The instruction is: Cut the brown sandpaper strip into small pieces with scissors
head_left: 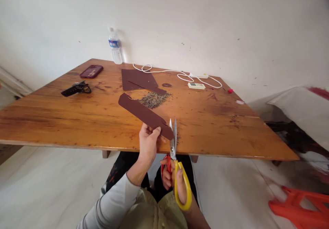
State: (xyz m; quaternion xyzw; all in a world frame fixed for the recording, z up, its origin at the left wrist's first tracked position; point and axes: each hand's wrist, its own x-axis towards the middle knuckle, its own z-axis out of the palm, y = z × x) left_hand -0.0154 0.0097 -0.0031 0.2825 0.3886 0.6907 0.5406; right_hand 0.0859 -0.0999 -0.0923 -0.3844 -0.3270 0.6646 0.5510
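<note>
My left hand [149, 141] pinches a long strip of dark maroon card [146, 114] near its lower right end, thumb on top. The strip slants from upper left to lower right and has notches near both ends. In my right hand [176, 179] is a pair of scissors [172, 150] with one yellow and one red handle. Its blades point away from me, slightly apart, beside the rounded end of the strip. Whether the blades touch the card I cannot tell. Behind the strip, a pile of small dark shavings or seeds [154, 99] lies on the wooden table [218, 129].
More maroon card [136, 78] lies at the back, under a white cable [164, 71]. A water bottle [114, 47] stands by the wall. Phone [91, 71], black item with keys [76, 88] and a white remote-like box [196, 85] are on the table. A red stool [303, 206] stands right.
</note>
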